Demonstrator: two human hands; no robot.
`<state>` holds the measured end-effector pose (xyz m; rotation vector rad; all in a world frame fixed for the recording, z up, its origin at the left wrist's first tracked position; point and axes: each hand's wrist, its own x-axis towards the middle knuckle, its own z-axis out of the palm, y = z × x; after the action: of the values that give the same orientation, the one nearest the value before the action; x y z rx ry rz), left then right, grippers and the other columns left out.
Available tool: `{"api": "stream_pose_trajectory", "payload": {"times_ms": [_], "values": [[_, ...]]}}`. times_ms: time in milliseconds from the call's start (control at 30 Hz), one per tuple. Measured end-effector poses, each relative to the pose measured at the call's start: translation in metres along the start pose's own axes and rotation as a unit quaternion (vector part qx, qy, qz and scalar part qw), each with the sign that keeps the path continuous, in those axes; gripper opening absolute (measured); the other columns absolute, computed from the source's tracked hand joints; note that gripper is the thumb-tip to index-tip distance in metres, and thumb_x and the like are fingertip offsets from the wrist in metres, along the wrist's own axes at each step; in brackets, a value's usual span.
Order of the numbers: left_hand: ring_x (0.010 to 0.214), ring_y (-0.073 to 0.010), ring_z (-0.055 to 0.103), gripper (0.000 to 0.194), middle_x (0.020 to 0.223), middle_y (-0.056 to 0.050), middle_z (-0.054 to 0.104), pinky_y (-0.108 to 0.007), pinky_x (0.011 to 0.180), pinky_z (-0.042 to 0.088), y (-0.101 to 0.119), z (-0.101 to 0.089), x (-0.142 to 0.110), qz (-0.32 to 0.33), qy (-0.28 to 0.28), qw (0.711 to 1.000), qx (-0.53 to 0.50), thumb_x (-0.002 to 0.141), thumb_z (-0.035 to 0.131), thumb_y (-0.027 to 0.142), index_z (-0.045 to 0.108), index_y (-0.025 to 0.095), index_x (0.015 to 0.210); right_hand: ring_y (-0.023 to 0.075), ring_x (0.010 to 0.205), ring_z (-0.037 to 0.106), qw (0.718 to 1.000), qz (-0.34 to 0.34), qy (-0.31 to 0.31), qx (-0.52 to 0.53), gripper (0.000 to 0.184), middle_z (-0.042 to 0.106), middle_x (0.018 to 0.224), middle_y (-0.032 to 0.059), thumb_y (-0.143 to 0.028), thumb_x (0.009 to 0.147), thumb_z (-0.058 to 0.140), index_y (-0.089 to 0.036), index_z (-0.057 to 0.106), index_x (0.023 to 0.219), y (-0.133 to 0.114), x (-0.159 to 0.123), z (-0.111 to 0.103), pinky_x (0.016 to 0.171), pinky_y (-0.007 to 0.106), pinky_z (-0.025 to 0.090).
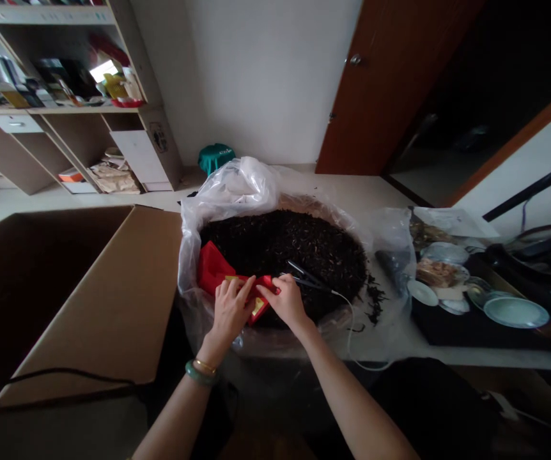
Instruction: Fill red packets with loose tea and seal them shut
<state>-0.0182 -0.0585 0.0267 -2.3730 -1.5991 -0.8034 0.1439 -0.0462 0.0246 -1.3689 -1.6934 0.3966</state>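
A large clear plastic bag (237,191) holds a heap of dark loose tea leaves (285,249) in front of me. A red packet with a gold label (213,268) lies on the near left edge of the heap. My left hand (230,310) grips the packet's near edge, fingers curled over it. My right hand (287,300) pinches the same packet from the right. A dark tong-like tool (307,278) lies on the leaves just right of that hand.
A big open cardboard box (88,300) stands at my left. On the right, a dark tray (472,319) carries white dishes and small bowls. Shelves with clutter stand at the back left, a brown door at the back right, a green stool by the wall.
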Motion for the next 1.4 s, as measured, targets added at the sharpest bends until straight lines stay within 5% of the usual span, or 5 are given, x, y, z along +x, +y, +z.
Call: {"api": "stream_pose_trajectory", "payload": {"times_ms": [267,567,867,1167,1400], "values": [[0.089,-0.0252,0.050,0.057,0.098,-0.011,0.062,-0.039,0.082,0.036,0.020,0.005,-0.001,-0.015,0.025,0.998,0.046,0.075,0.061,0.024,0.052,0.015,0.131,0.0189,0.072,0.052,0.998,-0.038,0.049,0.033,0.020,0.058,0.069,0.0044,-0.025,0.084,0.055,-0.021,0.054,0.065,-0.005,-0.008,-0.005,0.071,0.032,0.045],[0.094,-0.0236,0.050,0.045,0.101,-0.008,0.062,-0.039,0.087,0.034,0.012,0.008,-0.005,0.056,0.027,0.998,-0.022,0.082,0.062,0.034,0.057,0.025,0.126,0.0183,0.073,0.062,0.910,0.135,-0.176,0.350,0.025,0.066,0.080,0.0023,-0.039,0.077,0.062,-0.018,0.060,0.091,-0.004,-0.011,-0.010,0.069,0.030,0.051],[0.111,-0.0292,0.045,0.049,0.117,-0.010,0.057,-0.045,0.098,0.032,0.019,0.013,-0.004,0.062,0.014,0.997,-0.049,0.075,0.068,0.028,0.058,0.025,0.123,0.0206,0.088,0.060,0.915,0.148,-0.149,0.344,0.032,0.068,0.090,0.0031,-0.044,0.079,0.060,-0.019,0.063,0.098,0.001,-0.014,-0.007,0.081,0.032,0.049],[0.101,-0.0266,0.046,0.040,0.107,-0.010,0.056,-0.041,0.088,0.036,0.029,0.023,-0.002,0.086,-0.011,0.995,-0.058,0.078,0.065,0.026,0.060,0.023,0.118,0.0217,0.086,0.061,0.882,0.194,-0.244,0.352,0.041,0.069,0.082,0.0029,-0.054,0.077,0.061,-0.015,0.070,0.087,0.014,-0.019,-0.021,0.083,0.037,0.047],[0.097,-0.0267,0.048,0.041,0.105,-0.010,0.060,-0.043,0.083,0.039,0.052,0.020,0.012,0.108,-0.112,0.984,-0.085,0.077,0.067,0.032,0.058,0.020,0.115,0.0238,0.091,0.061,0.890,0.243,-0.191,0.334,0.054,0.070,0.086,0.0059,-0.064,0.078,0.053,-0.015,0.070,0.092,0.029,-0.030,-0.036,0.089,0.039,0.044]]}}
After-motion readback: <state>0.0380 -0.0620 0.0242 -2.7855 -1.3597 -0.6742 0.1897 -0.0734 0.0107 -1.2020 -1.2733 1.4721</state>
